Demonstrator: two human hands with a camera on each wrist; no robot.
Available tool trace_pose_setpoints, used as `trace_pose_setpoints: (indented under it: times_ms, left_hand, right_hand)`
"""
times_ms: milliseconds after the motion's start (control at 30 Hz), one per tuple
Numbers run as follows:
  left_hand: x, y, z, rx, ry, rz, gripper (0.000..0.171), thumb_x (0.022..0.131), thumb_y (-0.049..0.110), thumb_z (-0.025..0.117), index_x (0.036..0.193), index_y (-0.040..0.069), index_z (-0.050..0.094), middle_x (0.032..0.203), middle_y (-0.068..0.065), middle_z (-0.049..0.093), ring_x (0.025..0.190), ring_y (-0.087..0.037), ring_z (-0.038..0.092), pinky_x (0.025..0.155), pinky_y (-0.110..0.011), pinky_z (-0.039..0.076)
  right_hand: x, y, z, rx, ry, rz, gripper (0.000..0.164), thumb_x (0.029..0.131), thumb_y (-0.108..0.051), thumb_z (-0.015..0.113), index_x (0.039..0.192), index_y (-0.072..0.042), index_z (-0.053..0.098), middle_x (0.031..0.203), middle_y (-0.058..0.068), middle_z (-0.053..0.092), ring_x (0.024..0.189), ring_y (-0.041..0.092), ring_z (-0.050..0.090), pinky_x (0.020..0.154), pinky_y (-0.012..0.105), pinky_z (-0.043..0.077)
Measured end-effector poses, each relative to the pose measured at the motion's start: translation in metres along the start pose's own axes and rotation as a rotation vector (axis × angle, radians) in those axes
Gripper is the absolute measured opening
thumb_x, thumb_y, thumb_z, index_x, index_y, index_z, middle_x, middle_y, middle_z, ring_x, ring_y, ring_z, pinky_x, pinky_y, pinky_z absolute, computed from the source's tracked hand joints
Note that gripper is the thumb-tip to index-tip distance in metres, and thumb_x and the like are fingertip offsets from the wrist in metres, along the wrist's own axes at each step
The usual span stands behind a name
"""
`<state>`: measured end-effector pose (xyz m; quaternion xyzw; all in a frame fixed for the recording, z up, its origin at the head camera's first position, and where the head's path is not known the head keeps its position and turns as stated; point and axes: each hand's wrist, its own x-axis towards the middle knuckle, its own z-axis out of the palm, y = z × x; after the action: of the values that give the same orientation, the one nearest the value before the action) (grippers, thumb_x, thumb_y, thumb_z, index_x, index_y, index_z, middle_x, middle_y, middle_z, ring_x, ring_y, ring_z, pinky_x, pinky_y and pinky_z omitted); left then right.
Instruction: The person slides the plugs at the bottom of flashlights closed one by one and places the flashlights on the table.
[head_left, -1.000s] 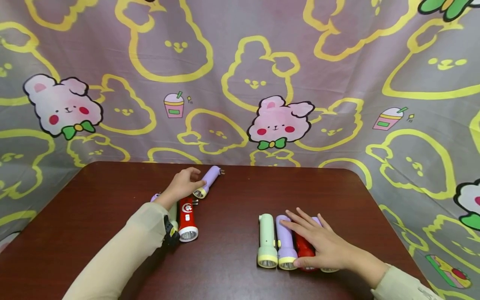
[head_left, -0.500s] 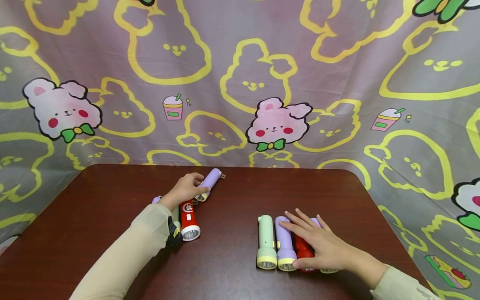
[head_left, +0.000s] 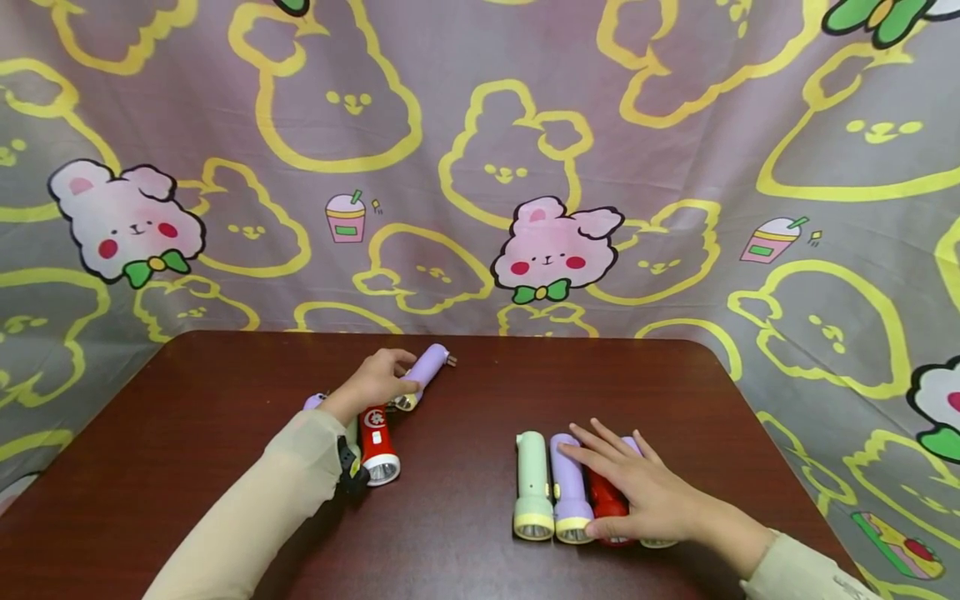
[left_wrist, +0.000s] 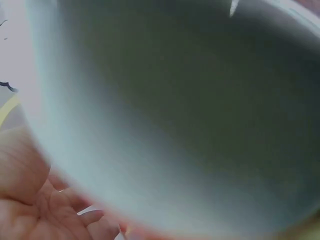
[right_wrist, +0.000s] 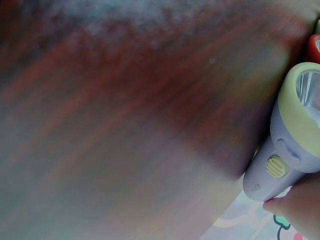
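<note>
My left hand (head_left: 378, 377) grips a purple flashlight (head_left: 427, 367) near its head, thumb on the near side and fingers on the far side; prongs stick out of its tail. Under my left forearm lie a red flashlight (head_left: 377, 446) with a white head and a partly hidden pale green one (head_left: 352, 433). My right hand (head_left: 648, 492) rests, fingers spread, over a row: a pale green flashlight (head_left: 533, 483), a purple one (head_left: 572, 487), a red one (head_left: 607, 498) and others mostly covered. In the right wrist view, a purple flashlight (right_wrist: 272, 170) shows its cream switch.
A dark brown table (head_left: 465, 533) carries everything, with a cartoon-print curtain (head_left: 450, 167) behind it. Another purple flashlight's tail (head_left: 315, 401) peeks out left of my left wrist. A large blurred pale shape (left_wrist: 165, 115) fills most of the left wrist view.
The purple flashlight at my left hand has shifted slightly right and nearer, and my left hand with it. My right hand and its row stay put.
</note>
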<state>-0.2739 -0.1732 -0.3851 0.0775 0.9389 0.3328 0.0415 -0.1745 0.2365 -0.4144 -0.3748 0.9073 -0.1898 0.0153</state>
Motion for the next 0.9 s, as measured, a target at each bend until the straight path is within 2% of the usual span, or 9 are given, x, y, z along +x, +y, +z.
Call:
trace_pose_setpoints:
  times_ms: [333, 567, 667, 900]
  left_hand:
    - [-0.006, 0.008, -0.007, -0.072, 0.057, 0.001, 0.053, 0.086, 0.016, 0.075, 0.130, -0.007, 0.058, 0.111, -0.026, 0.070, 0.105, -0.034, 0.066, 0.088, -0.043, 0.054]
    - [-0.018, 0.010, -0.012, -0.150, 0.079, 0.009, 0.054, 0.087, 0.012, 0.074, 0.134, -0.007, 0.055, 0.116, -0.028, 0.068, 0.107, -0.035, 0.065, 0.086, -0.040, 0.054]
    - [-0.023, 0.012, -0.014, -0.200, 0.105, 0.003, 0.054, 0.087, 0.010, 0.073, 0.135, -0.006, 0.054, 0.118, -0.028, 0.068, 0.109, -0.035, 0.065, 0.088, -0.039, 0.054]
    - [-0.036, 0.019, -0.018, -0.274, 0.165, 0.038, 0.053, 0.088, 0.009, 0.072, 0.136, -0.005, 0.054, 0.121, -0.028, 0.067, 0.110, -0.036, 0.065, 0.088, -0.037, 0.053]
  right_hand:
    - [0.000, -0.001, -0.001, 0.004, -0.004, 0.010, 0.091, 0.076, -0.069, 0.069, 0.154, -0.035, 0.035, 0.163, 0.004, 0.031, 0.149, 0.040, 0.024, 0.104, 0.081, 0.016]
    - [0.000, 0.000, 0.000, 0.007, 0.001, 0.008, 0.090, 0.077, -0.068, 0.069, 0.153, -0.034, 0.036, 0.162, 0.005, 0.032, 0.149, 0.040, 0.024, 0.103, 0.081, 0.015]
    - [0.000, 0.000, 0.000, 0.006, 0.004, 0.006, 0.090, 0.077, -0.067, 0.069, 0.153, -0.034, 0.036, 0.162, 0.005, 0.032, 0.149, 0.041, 0.024, 0.103, 0.081, 0.016]
    - [0.000, 0.000, 0.001, -0.003, 0.007, -0.001, 0.090, 0.077, -0.068, 0.069, 0.154, -0.033, 0.036, 0.162, 0.005, 0.033, 0.148, 0.043, 0.025, 0.103, 0.081, 0.016]
